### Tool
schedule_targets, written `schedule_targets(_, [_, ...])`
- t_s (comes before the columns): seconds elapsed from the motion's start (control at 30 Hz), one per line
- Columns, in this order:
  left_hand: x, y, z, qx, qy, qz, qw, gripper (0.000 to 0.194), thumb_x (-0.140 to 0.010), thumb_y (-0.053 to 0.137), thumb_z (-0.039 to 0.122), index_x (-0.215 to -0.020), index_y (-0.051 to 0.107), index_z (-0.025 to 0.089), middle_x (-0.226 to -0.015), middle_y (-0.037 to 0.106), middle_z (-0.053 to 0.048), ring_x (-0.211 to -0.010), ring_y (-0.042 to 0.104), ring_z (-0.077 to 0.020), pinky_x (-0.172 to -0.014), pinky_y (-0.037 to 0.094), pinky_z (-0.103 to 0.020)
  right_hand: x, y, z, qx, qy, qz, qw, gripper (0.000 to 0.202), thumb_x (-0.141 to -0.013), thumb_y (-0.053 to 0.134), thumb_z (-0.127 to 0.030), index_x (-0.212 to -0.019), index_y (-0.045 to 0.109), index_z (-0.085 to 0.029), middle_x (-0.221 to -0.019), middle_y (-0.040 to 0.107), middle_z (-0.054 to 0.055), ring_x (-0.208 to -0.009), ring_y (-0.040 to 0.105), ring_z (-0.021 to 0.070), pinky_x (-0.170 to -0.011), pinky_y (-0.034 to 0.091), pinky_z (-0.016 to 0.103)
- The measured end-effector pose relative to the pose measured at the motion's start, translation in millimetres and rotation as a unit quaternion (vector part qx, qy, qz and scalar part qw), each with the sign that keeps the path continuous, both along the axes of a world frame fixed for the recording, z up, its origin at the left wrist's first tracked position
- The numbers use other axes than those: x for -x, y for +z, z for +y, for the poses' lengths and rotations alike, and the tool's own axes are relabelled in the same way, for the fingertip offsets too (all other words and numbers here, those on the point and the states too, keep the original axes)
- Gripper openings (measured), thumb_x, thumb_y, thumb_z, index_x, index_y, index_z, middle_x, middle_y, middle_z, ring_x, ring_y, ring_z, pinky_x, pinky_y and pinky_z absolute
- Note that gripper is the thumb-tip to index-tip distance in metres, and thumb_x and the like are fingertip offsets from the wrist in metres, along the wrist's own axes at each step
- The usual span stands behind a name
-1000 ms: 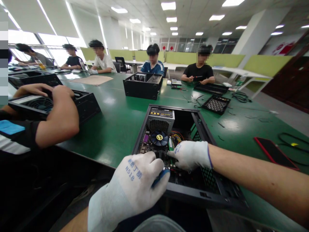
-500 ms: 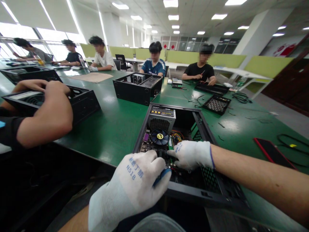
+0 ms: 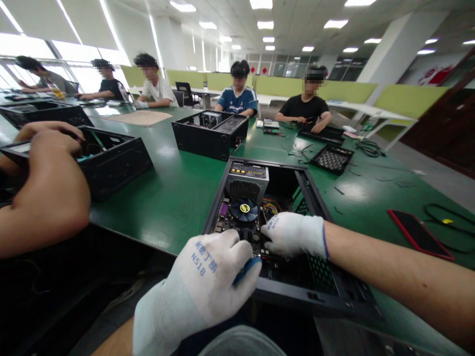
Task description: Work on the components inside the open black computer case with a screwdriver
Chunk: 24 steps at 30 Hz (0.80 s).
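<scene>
Head view: an open computer case (image 3: 287,292) lies on the green table (image 3: 178,198) right in front of the wearer, its open side up, and both gloved hands work inside or over its near half. The left hand (image 3: 202,279) is curled at the near edge, its fingers bent down and inward; whether they pinch anything I cannot tell, since the glove hides the tips. The right hand (image 3: 293,235) reaches over the right side to the circuit board (image 3: 256,239), fingers slightly bent, their grip likewise impossible to make out.

The case should handle as a stiff, fairly heavy metal box, probably weighted toward the far left corner where the power supply (image 3: 247,182) sits. Take hold of it by the opposite side rails, low and square, not by anything inside. The board looks the delicate part: likely rigid but easily cracked or scratched, so best touched at its edges. The cooling fan (image 3: 245,209) has thin blades (no place for a thumb), and the coloured cables (image 3: 271,205) beside it should be soft and quick to snag. Knitted gloves may slide a little on smooth painted metal.
</scene>
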<state>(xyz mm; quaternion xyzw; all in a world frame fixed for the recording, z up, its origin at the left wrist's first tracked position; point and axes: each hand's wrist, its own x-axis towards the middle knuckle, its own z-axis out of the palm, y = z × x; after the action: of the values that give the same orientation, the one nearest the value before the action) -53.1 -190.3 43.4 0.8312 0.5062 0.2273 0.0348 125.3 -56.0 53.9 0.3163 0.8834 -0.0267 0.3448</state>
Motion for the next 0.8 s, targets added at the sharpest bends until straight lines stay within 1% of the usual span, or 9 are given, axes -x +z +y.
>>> schedule_targets(0.17, [0, -0.2, 0, -0.017, -0.002, -0.003, 1.0, 0.019, -0.102, 0.051, 0.034, -0.087, 0.057, 0.024, -0.084, 0.061, -0.001, -0.072, 0.058, -0.0192, -0.063, 0.039, -0.034, 0, -0.2, 2, 0.007, -0.003, -0.021, 1.0, 0.037, -0.095, 0.054, -0.032, -0.113, 0.077, -0.01, -0.109, 0.078, 0.022, -0.102, 0.075, 0.034, -0.077, 0.055, 0.039])
schedule_targets(0.27, [0, -0.3, 0, -0.025, -0.004, -0.005, 1.0, 0.017, -0.102, 0.051, 0.031, -0.088, 0.056, 0.024, -0.084, 0.06, -0.001, -0.071, 0.057, -0.0192, -0.063, 0.038, -0.034, -2, 1.5, 4, 0.004, 0.001, -0.025, 1.0, 0.039, -0.096, 0.052, -0.035, -0.113, 0.077, -0.009, -0.106, 0.078, 0.023, -0.1, 0.076, 0.0345, -0.076, 0.055, 0.039])
schedule_targets(0.37, [0, 0.0, 0, -0.027, -0.008, -0.009, 1.0, 0.016, -0.102, 0.051, 0.031, -0.088, 0.055, 0.024, -0.085, 0.06, 0.0, -0.071, 0.057, -0.0195, -0.063, 0.039, -0.034, -4, 6.6, 5, 0.001, 0.014, -0.02, 1.0, 0.037, -0.096, 0.053, -0.034, -0.11, 0.077, -0.011, -0.11, 0.077, 0.022, -0.103, 0.074, 0.0345, -0.079, 0.054, 0.04])
schedule_targets(0.47, [0, 0.9, 1, -0.021, -0.011, -0.014, 1.0, 0.014, -0.102, 0.053, 0.031, -0.09, 0.056, 0.024, -0.087, 0.061, 0.0, -0.072, 0.057, -0.0193, -0.063, 0.039, -0.034, -9, 10.4, 5, 0.01, 0.029, 0.003, 1.0, 0.032, -0.093, 0.055, -0.032, -0.109, 0.078, -0.016, -0.108, 0.078, 0.018, -0.1, 0.075, 0.0312, -0.079, 0.052, 0.037])
schedule_targets(0.53, [0, 1.5, 1, -0.019, -0.01, -0.015, 1.0, 0.013, -0.101, 0.053, 0.031, -0.091, 0.056, 0.024, -0.088, 0.061, -0.001, -0.072, 0.057, -0.0191, -0.063, 0.039, -0.034, -12, 10.8, 6, 0.015, 0.018, 0.028, 0.999, 0.033, -0.094, 0.054, -0.035, -0.108, 0.078, -0.018, -0.102, 0.079, 0.015, -0.094, 0.075, 0.0285, -0.074, 0.051, 0.035])
schedule_targets(0.6, [0, 1.8, 1, -0.023, -0.008, -0.015, 1.0, 0.014, -0.102, 0.053, 0.031, -0.09, 0.056, 0.024, -0.087, 0.061, 0.0, -0.071, 0.056, -0.0188, -0.062, 0.038, -0.034, -14, 10.0, 7, 0.01, -0.005, 0.04, 0.999, 0.037, -0.095, 0.051, -0.039, -0.105, 0.079, -0.017, -0.097, 0.079, 0.015, -0.088, 0.075, 0.028, -0.069, 0.05, 0.034])
schedule_targets(0.67, [0, 1.4, 1, -0.027, -0.008, -0.016, 0.999, 0.015, -0.102, 0.052, 0.031, -0.089, 0.056, 0.024, -0.087, 0.061, -0.001, -0.07, 0.055, -0.0185, -0.061, 0.037, -0.033, -15, 8.9, 8, 0.001, -0.014, 0.037, 0.999, 0.04, -0.096, 0.049, -0.041, -0.102, 0.08, -0.016, -0.095, 0.079, 0.016, -0.087, 0.075, 0.0288, -0.068, 0.05, 0.035])
schedule_targets(0.8, [0, -0.2, 0, -0.03, -0.006, -0.016, 0.999, 0.015, -0.102, 0.053, 0.031, -0.089, 0.055, 0.024, -0.086, 0.06, -0.001, -0.07, 0.055, -0.0185, -0.061, 0.037, -0.034, -14, 7.0, 8, 0.006, -0.008, 0.021, 1.0, 0.039, -0.097, 0.049, -0.038, -0.104, 0.08, -0.016, -0.096, 0.079, 0.015, -0.086, 0.076, 0.0286, -0.067, 0.048, 0.035])
